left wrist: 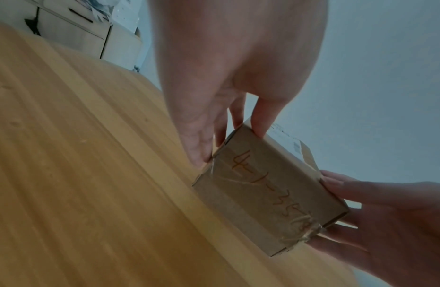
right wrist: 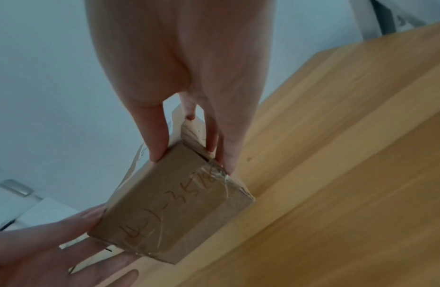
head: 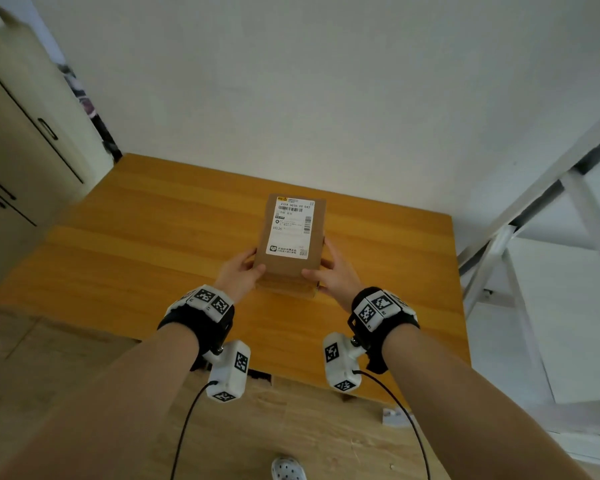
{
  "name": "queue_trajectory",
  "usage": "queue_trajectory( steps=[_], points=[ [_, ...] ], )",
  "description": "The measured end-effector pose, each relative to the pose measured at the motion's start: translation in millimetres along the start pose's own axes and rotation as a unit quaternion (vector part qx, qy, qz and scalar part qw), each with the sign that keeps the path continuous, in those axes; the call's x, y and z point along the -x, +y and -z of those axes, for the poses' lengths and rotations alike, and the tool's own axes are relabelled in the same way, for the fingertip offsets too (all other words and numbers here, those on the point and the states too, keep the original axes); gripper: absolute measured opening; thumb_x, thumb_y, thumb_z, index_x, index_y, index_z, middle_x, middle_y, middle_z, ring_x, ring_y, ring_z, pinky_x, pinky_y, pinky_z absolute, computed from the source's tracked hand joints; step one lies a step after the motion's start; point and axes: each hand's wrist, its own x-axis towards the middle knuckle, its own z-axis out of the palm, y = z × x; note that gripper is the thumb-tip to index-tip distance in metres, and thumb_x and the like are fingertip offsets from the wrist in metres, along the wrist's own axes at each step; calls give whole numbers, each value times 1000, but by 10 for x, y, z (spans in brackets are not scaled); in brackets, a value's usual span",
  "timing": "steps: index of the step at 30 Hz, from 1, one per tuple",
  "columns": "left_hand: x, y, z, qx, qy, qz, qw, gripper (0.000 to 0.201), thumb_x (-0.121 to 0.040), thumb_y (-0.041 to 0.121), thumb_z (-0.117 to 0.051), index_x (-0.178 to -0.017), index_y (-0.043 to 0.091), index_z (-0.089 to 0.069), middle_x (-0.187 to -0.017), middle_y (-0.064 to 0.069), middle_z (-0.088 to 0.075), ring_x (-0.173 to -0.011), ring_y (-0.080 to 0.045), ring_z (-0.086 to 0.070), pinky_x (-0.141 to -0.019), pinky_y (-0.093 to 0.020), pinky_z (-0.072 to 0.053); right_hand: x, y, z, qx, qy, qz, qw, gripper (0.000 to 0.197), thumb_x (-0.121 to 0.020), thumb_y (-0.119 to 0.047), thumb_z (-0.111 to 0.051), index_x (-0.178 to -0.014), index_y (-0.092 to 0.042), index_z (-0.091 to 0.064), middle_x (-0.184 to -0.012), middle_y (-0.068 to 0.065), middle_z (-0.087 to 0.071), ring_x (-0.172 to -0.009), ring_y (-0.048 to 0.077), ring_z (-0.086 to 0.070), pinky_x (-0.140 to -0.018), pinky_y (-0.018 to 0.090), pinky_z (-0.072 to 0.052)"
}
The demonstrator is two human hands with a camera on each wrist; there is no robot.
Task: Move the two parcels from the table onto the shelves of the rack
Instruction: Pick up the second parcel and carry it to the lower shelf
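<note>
Left hand (head: 239, 271) and right hand (head: 329, 270) clasp the parcel (head: 289, 237) at mid-frame, still low over the surface (head: 153, 237); next, carry it to the rack (head: 534, 216) at right.

The brown cardboard parcel (head: 289, 237) bears a white shipping label (head: 292, 227) reading "232A H036 00 042" and "H036"; handwritten "41-35" marks its near end.
</note>
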Motion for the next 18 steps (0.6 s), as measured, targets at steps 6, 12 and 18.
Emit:
queue_trajectory(
  steps=[6, 12, 18],
  points=[
    [407, 491, 97, 25, 24, -76, 996, 56, -92, 9, -56, -145, 13, -36, -146, -12, -47, -135, -28, -44, -111, -45, -38, 416, -527, 168, 10, 17, 78, 997, 93, -82, -2, -68, -150, -37, -15, -135, 12, -56, -124, 28, -53, -100, 51, -48],
    [830, 1037, 291, 49, 47, -151, 986, 58, -91, 9, -57, -145, 14, -36, -145, -12, -48, -134, -26, -45, -109, -45, -40, 836, -1162, 304, 18, 14, 164, 986, 89, -84, 1, -65, -150, -34, -17, -126, 11, -62, -117, 26, -58, -100, 46, -48],
    [1213, 1616, 525, 73, 79, -225, 968, 53, -91, 10, -56, -142, 16, -41, -142, -11, -53, -132, -24, -48, -101, -35, -42, 1260, -1835, 391, 19, 18, 249, 968, 88, -84, 2, -64, -150, -34, -18, -106, 2, -64, -114, 26, -60, -99, 43, -49]
  ],
)
